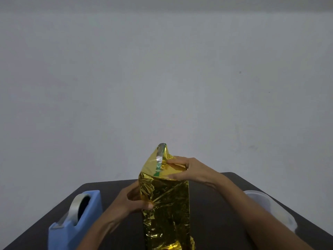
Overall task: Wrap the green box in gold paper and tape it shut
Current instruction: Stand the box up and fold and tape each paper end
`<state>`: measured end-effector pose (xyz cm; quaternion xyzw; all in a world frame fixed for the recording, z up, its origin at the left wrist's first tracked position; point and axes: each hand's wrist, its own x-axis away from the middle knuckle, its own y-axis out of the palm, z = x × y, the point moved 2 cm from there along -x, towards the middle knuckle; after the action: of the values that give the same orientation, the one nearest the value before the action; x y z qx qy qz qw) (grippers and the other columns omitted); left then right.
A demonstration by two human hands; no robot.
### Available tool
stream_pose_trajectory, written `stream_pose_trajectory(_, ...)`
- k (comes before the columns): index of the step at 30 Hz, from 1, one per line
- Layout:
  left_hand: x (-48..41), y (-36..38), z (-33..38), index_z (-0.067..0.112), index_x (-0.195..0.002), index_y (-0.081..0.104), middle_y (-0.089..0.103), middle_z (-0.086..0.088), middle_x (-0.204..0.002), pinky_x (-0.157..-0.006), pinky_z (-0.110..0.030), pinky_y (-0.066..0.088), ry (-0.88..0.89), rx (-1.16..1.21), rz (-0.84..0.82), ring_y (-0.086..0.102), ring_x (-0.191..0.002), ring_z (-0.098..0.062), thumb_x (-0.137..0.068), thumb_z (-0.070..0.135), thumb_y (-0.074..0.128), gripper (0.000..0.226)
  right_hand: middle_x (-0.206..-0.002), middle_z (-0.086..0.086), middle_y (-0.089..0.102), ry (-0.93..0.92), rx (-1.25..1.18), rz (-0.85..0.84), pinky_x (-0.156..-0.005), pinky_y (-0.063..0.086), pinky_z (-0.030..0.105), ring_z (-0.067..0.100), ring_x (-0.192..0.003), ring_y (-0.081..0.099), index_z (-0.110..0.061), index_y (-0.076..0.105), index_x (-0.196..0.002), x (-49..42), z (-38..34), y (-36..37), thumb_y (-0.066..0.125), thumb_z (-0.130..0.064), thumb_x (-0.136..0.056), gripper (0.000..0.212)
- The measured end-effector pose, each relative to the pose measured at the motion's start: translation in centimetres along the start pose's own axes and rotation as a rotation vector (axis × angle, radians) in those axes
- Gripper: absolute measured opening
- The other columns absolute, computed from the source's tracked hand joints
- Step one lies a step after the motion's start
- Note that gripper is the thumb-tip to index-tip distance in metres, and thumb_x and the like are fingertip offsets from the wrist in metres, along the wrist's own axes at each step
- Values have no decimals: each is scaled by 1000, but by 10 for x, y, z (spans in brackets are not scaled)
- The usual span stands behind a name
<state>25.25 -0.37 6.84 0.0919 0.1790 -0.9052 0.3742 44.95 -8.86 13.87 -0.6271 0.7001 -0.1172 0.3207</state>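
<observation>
Head cam: I see the green box (158,168) upright at bottom centre over the dark table (216,201), nearly all under gold paper (164,204), with just a green sliver showing at the top fold. Left hand (133,201) grasps the wrapped left side. Right hand (187,169) pinches the top flap. Blue tape dispenser (90,219) lower left, white container (270,208) lower right.
</observation>
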Motion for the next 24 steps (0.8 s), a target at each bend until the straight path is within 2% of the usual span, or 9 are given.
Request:
stream_pose_trajectory(3, 3, 3, 4, 22, -110, 63, 72, 8, -102, -69, -21, 54, -15, 1, -6, 68, -93, -9, -42, 29, 81, 71, -135, -1, 51, 26, 59, 15, -104, 42, 32, 16, -119, 51, -24, 52, -132, 0, 1, 1, 81, -34, -69, 71)
stream_pose_trajectory(6, 4, -4, 10, 28, -105, 71, 70, -1, -111, -81, -40, 53, -111, 119, -69, 64, -106, -22, -45, 45, 86, 65, -137, 1, 48, 53, 88, 25, -106, 40, 37, 20, -124, 47, -26, 50, -133, 2, -2, 2, 81, -37, -68, 73)
stream_pose_trajectory(7, 5, -6, 16, 25, -109, 70, 68, -5, -115, -80, -44, 53, -162, 175, -98, 64, -108, -25, -52, 58, 81, 66, -138, 2, 47, 50, 93, 25, -107, 39, 37, 20, -125, 45, -27, 50, -133, 3, -3, 3, 80, -38, -68, 73)
stream_pose_trajectory(9, 0, -12, 30, 16, -116, 66, 66, -12, -117, -79, -50, 52, -289, 208, -115, 64, -108, -29, -73, 77, 47, 77, -140, 1, 45, 33, 100, 28, -108, 37, 38, 19, -127, 43, -26, 49, -134, 5, -5, 4, 80, -38, -69, 74)
stream_pose_trajectory(11, -8, -16, 49, 10, -120, 61, 67, -18, -114, -82, -53, 51, -389, 122, -94, 65, -105, -33, -73, 82, 27, 92, -141, 0, 44, 27, 110, 33, -109, 36, 38, 19, -128, 42, -25, 48, -135, 6, -5, 4, 79, -37, -70, 74)
stream_pose_trajectory(13, -17, -11, 71, 10, -120, 57, 67, -16, -110, -80, -49, 55, -423, -93, -52, 67, -98, -33, -64, 89, 34, 99, -139, 0, 46, 30, 115, 35, -108, 37, 37, 18, -126, 44, -23, 48, -136, 5, -4, 5, 80, -38, -69, 76)
stream_pose_trajectory(17, -30, 13, 103, 25, -117, 55, 59, -3, -107, -81, -43, 54, -392, -465, -24, 59, -94, -23, -60, 80, 46, 80, -129, 0, 56, -2, 112, 31, -101, 45, 35, 16, -116, 53, -22, 52, -132, 6, -5, 7, 82, -48, -58, 84)
stream_pose_trajectory(21, -41, 10, 97, 9, -121, 57, 69, -9, -101, -68, -34, 58, -451, -519, 22, 67, -87, -23, -61, 67, 70, 84, -125, -2, 57, -32, 136, 64, -95, 48, 34, 15, -112, 55, -25, 55, -128, 4, -2, 9, 74, -66, -42, 97)
stream_pose_trajectory(24, -41, 6, 94, 5, -114, 60, 71, -9, -92, -56, -25, 53, -439, -486, 40, 69, -78, -20, -68, 55, 74, 69, -129, -3, 49, -29, 127, 69, -95, 46, 27, 13, -114, 49, -22, 49, -134, 5, -1, 9, 82, -54, -53, 93)
